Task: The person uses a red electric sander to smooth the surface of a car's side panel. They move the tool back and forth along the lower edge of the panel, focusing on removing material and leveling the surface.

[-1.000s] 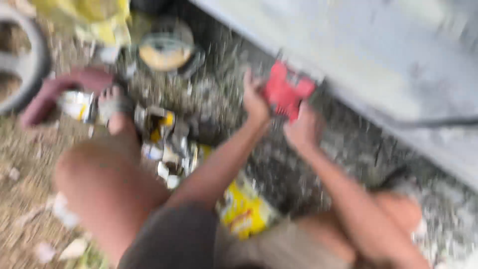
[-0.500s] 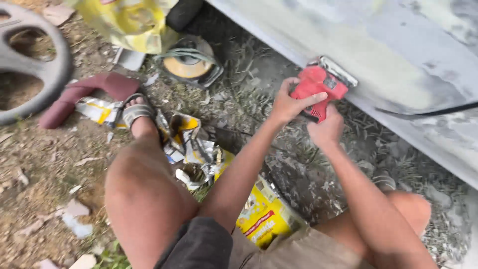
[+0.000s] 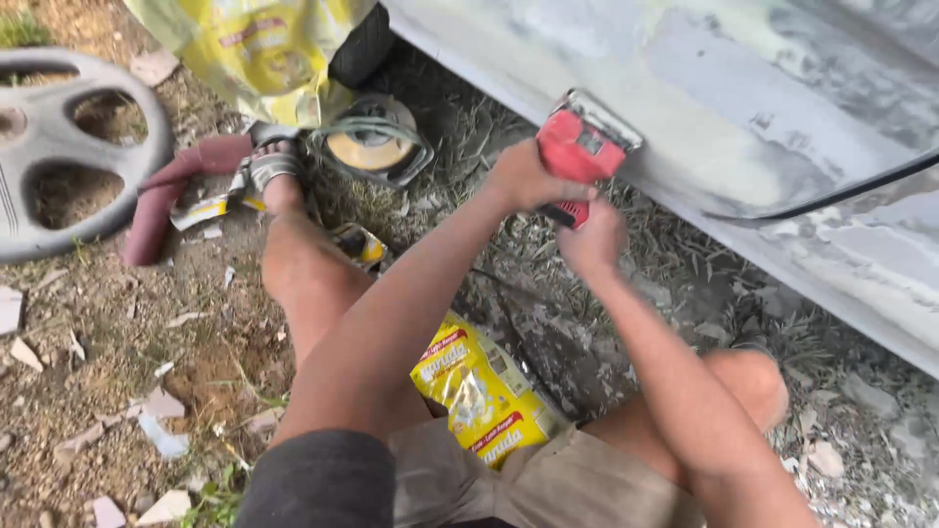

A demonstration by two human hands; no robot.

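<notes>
A red power sander [image 3: 583, 149] presses against the lower edge of a grey, patchy car body panel [image 3: 743, 108]. My left hand [image 3: 526, 176] grips the sander's body from the left. My right hand [image 3: 591, 238] holds its rear handle from below. A black cord [image 3: 831, 196] runs from the right along the panel. I am squatting, with both knees in view.
A grey wheel cover [image 3: 68, 147] lies at the left on the dirt. A coil of green hose on a round disc [image 3: 372, 145] sits by my sandalled foot [image 3: 269, 166]. A yellow sack [image 3: 254, 49] hangs above it, and a yellow wrapper [image 3: 479, 391] lies under my legs.
The view has swung and sharpened. Both hands with the sander have moved up against the panel's lower edge; the wrappers by my foot are now mostly hidden behind my leg.
</notes>
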